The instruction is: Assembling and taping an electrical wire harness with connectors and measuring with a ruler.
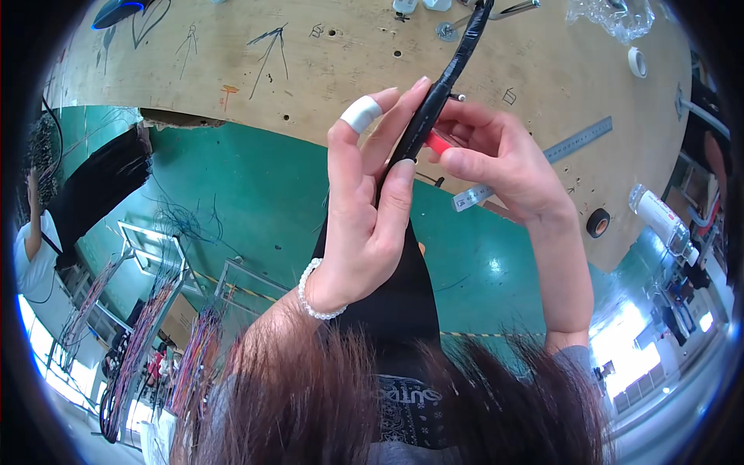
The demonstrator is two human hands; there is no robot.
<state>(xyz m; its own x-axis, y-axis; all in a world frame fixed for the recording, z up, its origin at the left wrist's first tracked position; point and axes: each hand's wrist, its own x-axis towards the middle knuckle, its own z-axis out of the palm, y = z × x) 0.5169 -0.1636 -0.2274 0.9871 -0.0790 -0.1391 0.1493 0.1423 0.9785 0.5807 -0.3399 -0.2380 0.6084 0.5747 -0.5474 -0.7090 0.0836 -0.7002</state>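
A thick black tape-wrapped cable bundle [425, 122] slants up over the near edge of the wooden table. My left hand [363, 213] grips it between thumb and fingers; white tape [361, 114] is wrapped round one finger. Just right of the bundle, my right hand [515, 159] has its fingers curled round a small red object [439, 142], mostly hidden by the hand, so its kind is unclear. A short light-tipped piece [458, 98] sticks out beside the bundle, near the right fingertips.
On the table [194, 66] lie a steel ruler [585, 138], a black tape roll [598, 222], a white tape roll [637, 62] and clear plastic wrap [616, 19]. A bottle [663, 225] is at the right edge. Coloured wires [194, 349] hang at lower left; a person [37, 248] is far left.
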